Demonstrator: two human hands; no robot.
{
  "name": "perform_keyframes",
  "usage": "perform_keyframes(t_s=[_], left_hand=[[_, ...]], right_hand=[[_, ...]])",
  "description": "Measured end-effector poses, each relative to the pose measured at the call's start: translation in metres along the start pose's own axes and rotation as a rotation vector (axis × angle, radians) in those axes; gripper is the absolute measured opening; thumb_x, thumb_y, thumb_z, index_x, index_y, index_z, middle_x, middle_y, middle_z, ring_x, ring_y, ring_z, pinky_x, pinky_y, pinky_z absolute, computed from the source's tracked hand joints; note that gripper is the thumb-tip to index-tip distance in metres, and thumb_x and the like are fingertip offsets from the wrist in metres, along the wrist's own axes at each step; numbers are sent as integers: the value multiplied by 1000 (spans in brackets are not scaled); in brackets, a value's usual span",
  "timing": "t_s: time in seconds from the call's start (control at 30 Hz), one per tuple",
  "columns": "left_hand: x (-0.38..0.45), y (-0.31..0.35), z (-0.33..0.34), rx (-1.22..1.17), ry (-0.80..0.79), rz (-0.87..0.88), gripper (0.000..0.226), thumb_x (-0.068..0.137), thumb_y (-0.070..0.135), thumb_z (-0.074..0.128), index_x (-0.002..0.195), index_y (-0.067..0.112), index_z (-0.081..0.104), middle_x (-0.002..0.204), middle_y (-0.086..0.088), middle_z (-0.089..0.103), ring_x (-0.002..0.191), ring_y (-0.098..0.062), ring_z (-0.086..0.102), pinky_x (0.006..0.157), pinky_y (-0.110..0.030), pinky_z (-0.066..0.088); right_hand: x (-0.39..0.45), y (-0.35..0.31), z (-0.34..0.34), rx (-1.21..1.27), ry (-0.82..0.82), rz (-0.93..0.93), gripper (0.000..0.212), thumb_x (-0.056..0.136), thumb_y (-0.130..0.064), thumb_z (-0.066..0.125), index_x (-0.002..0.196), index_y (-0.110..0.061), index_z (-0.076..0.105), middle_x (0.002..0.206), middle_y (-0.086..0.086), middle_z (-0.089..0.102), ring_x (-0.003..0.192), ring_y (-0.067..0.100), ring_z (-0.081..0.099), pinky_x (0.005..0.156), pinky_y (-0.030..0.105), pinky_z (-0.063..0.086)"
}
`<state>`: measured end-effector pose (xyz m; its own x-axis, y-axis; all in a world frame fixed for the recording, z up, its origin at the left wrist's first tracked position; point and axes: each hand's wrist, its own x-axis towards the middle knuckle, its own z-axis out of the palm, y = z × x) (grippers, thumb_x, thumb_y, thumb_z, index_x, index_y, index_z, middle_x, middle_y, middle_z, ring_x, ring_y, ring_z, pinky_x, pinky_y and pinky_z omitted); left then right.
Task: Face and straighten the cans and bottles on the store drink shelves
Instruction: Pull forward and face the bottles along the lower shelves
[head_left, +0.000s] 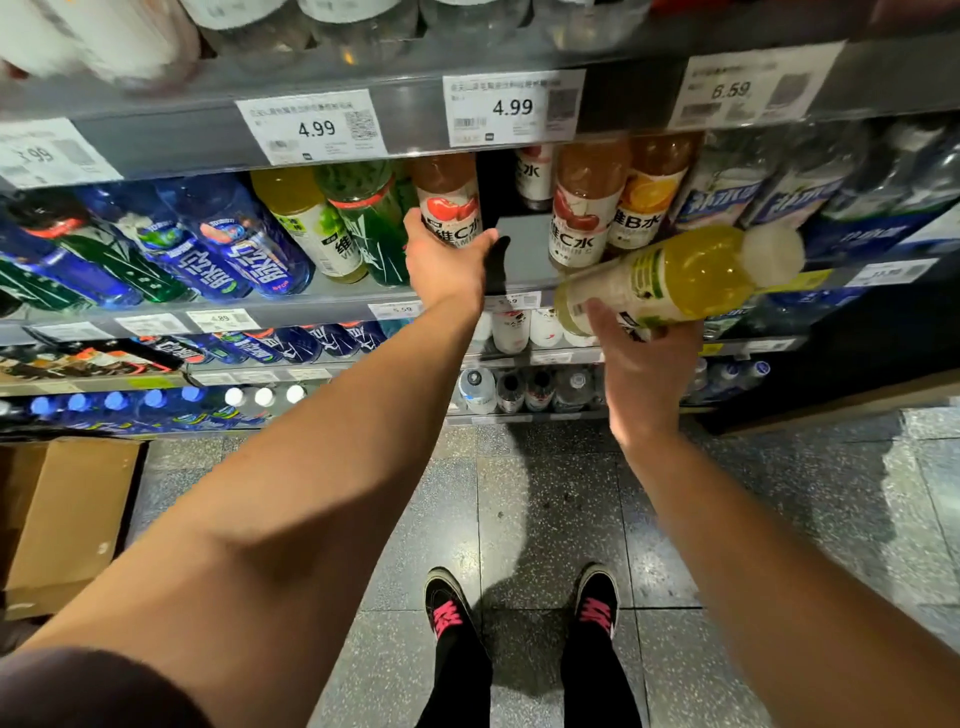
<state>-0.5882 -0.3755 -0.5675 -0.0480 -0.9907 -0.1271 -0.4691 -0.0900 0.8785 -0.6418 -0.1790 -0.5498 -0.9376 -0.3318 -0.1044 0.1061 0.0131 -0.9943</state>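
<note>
Yellow liquid filled the clear plastic bottle (680, 275), lying sideways at three o'clock, clamped in the right hand (641, 358). At twelve o'clock the left hand (444, 254) clasped a red-labelled cylindrical bottle (449, 200) on the grey shelf (332, 304).

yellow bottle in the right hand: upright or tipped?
Tipped. The yellow bottle lies nearly sideways in the right hand, white cap pointing right, off the shelf.
</note>
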Motion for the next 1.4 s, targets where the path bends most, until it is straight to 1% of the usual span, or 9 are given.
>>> perform_keyframes(t_s=[0.1, 0.2, 0.4, 0.57, 0.7, 0.83, 1.0, 1.17, 1.4], left_hand=[[6, 8, 6, 35, 14, -42, 73, 65, 34, 91, 120, 10, 48, 113, -8, 69, 106, -27, 66, 92, -34, 51], [8, 15, 12, 54, 22, -64, 79, 65, 35, 90, 122, 8, 44, 117, -12, 67, 110, -29, 63, 95, -33, 50], [3, 16, 11, 44, -49, -2, 50, 68, 26, 87, 96, 16, 47, 92, 2, 60, 85, -17, 58, 79, -23, 46], [-5, 6, 9, -10, -139, 57, 45, 65, 20, 88, 97, 18, 58, 93, 4, 69, 87, -14, 66, 78, -22, 50], [-16, 4, 12, -38, -209, 117, 50, 63, 20, 89, 107, 15, 64, 96, 5, 73, 87, -8, 69, 80, -22, 55], [-25, 5, 21, -60, -272, 128, 58, 64, 18, 91, 115, 12, 64, 99, 8, 69, 85, 12, 60, 73, -4, 47], [-28, 4, 21, -91, -267, 107, 63, 63, 19, 93, 119, 12, 63, 109, 1, 72, 97, -8, 67, 92, -25, 54], [-34, 5, 13, -160, -319, 38, 68, 68, 10, 90, 128, 9, 58, 111, 1, 66, 106, -12, 63, 99, -28, 50], [-45, -15, -32, -221, -118, 3, 46, 77, 9, 82, 119, 10, 62, 100, -1, 63, 96, -14, 61, 98, -34, 53]], right_hand=[[6, 5, -17, -68, -29, -26, 68, 72, -26, 88, 127, -5, 53, 119, 6, 69, 110, 21, 67, 99, 45, 52], [8, 6, -24, -121, -2, -43, 66, 71, -31, 87, 124, -6, 55, 117, 3, 69, 107, 14, 67, 98, 42, 53], [13, 11, -39, -167, -38, -95, 66, 72, -31, 87, 122, -1, 57, 115, 8, 69, 106, 16, 68, 94, 41, 55], [15, 7, -40, -148, -58, -87, 69, 73, -32, 87, 124, 1, 55, 119, 11, 68, 110, 19, 67, 97, 44, 54], [16, 2, -42, -73, -71, -3, 70, 74, -17, 87, 131, 0, 50, 123, 9, 66, 111, 16, 67, 95, 33, 55], [20, -2, -45, -41, -32, 16, 72, 74, -8, 85, 135, -2, 48, 123, 5, 65, 108, 10, 66, 89, 21, 53], [21, -3, -50, -28, -6, 33, 76, 71, -9, 86, 137, -7, 48, 122, 2, 66, 106, 10, 66, 87, 21, 53], [13, -2, -50, -85, -56, 6, 74, 66, -24, 89, 129, -10, 53, 117, 5, 68, 105, 20, 67, 92, 37, 56], [-17, -4, -21, -183, -109, -26, 55, 70, -18, 88, 109, -36, 53, 106, -12, 66, 95, 6, 67, 87, 27, 56]])
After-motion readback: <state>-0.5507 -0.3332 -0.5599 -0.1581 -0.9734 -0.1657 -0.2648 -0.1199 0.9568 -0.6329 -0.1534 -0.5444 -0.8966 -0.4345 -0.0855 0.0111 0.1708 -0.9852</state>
